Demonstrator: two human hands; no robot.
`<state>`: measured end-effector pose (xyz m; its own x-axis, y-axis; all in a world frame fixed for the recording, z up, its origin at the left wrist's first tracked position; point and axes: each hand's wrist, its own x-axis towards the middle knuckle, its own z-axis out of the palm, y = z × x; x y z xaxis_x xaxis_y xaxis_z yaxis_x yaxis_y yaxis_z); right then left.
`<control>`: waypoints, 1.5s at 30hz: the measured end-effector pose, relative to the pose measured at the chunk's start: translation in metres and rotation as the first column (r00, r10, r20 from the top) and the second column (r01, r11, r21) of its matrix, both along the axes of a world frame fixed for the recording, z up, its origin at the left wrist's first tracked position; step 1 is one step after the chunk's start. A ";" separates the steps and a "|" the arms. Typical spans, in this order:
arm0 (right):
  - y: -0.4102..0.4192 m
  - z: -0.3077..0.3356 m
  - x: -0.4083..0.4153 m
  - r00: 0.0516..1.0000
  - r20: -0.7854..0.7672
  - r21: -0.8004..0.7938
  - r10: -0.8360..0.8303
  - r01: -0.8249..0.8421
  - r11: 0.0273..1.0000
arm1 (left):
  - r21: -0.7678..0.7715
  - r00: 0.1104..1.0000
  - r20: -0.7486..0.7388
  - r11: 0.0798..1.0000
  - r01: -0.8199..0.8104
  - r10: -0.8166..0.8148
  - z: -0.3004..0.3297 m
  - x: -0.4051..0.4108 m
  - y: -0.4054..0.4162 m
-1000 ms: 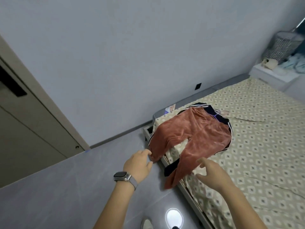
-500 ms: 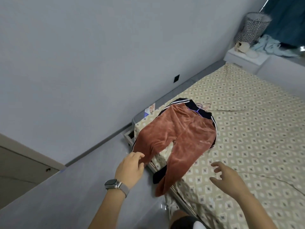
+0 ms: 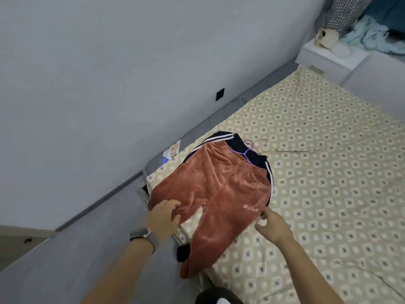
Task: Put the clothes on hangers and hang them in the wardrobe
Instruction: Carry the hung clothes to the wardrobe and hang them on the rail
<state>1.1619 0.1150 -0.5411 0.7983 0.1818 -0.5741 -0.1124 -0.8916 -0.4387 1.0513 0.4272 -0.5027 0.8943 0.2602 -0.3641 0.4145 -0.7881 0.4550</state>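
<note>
At bed (image 3: pixel 328 194) edge: trousers (image 3: pixel 214 194), hands (image 3: pixel 163 218).

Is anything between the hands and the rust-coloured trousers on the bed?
Nothing visible. The left hand already grips one leg of the rust trousers; the right hand touches their other edge.

Two hands show at the bottom of the frame: the left hand (image 3: pixel 164 218) and the right hand (image 3: pixel 271 227). One wristwatch (image 3: pixel 140 234). Two pairs of trousers on one bed (image 3: pixel 328 172): a rust-coloured pair (image 3: pixel 219 194) over a dark striped pair (image 3: pixel 225 137). One purple hanger (image 3: pixel 246 153) and one pink hanger (image 3: pixel 262 142) at centre. One bedside cabinet (image 3: pixel 324 55), upper right.
</note>
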 end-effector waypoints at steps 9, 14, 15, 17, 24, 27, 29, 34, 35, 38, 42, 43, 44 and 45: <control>0.010 -0.088 0.129 0.999 -0.025 0.014 -0.028 0.028 0.999 | -0.021 0.995 -0.064 0.997 0.080 -0.081 -0.056 0.119 -0.034; 0.008 -0.139 0.174 0.983 0.001 0.083 -0.183 0.182 0.980 | -0.031 0.995 -0.082 0.998 0.060 -0.062 -0.087 0.166 -0.036; 0.008 -0.149 0.183 0.980 0.009 0.088 -0.197 0.195 0.977 | -0.036 0.995 -0.088 0.998 0.052 -0.055 -0.093 0.174 -0.037; 0.011 -0.165 0.202 0.980 0.001 0.068 -0.198 0.197 0.978 | -0.048 0.993 -0.106 0.998 0.050 -0.055 -0.105 0.185 -0.040; 0.012 -0.225 0.257 0.970 -0.064 -0.007 -0.233 0.233 0.972 | -0.073 0.987 -0.161 0.997 0.008 -0.020 -0.144 0.207 -0.028; 0.014 -0.245 0.274 0.975 -0.056 -0.082 -0.213 0.208 0.975 | -0.068 0.982 -0.187 0.998 -0.004 -0.009 -0.158 0.211 -0.022; 0.014 -0.258 0.279 0.987 -0.079 -0.177 -0.140 0.124 0.976 | -0.072 0.982 -0.189 0.997 -0.019 0.005 -0.166 0.212 -0.021; 0.019 -0.270 0.286 0.983 -0.117 -0.264 -0.143 0.108 0.958 | -0.088 0.984 -0.173 0.995 -0.050 0.034 -0.174 0.216 -0.022; 0.021 -0.270 0.289 0.978 -0.128 -0.275 -0.167 0.126 0.953 | -0.087 0.985 -0.170 0.995 -0.056 0.041 -0.174 0.217 -0.023; 0.029 -0.272 0.293 0.971 -0.200 -0.318 -0.133 0.064 0.946 | -0.086 0.986 -0.156 0.994 -0.073 0.058 -0.170 0.220 -0.021; 0.045 -0.258 0.277 0.986 -0.108 -0.161 -0.124 0.106 0.981 | -0.091 0.989 -0.124 0.991 -0.098 0.086 -0.162 0.219 -0.018; 0.048 -0.249 0.269 0.985 -0.046 -0.100 -0.167 0.162 0.982 | -0.091 0.990 -0.108 0.990 -0.104 0.094 -0.160 0.217 -0.017; 0.052 -0.238 0.260 0.979 0.028 -0.055 -0.201 0.202 0.978 | -0.090 0.991 -0.096 0.990 -0.106 0.097 -0.157 0.214 -0.017; 0.055 -0.226 0.250 0.971 0.097 -0.035 -0.218 0.223 0.974 | -0.089 0.991 -0.089 0.990 -0.107 0.099 -0.154 0.211 -0.016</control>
<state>1.4122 0.1703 -0.7667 0.8655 -0.0290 -0.5000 -0.2695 -0.8685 -0.4161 1.2620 0.4109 -0.6566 0.8296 0.3109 -0.4638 0.5313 -0.6949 0.4846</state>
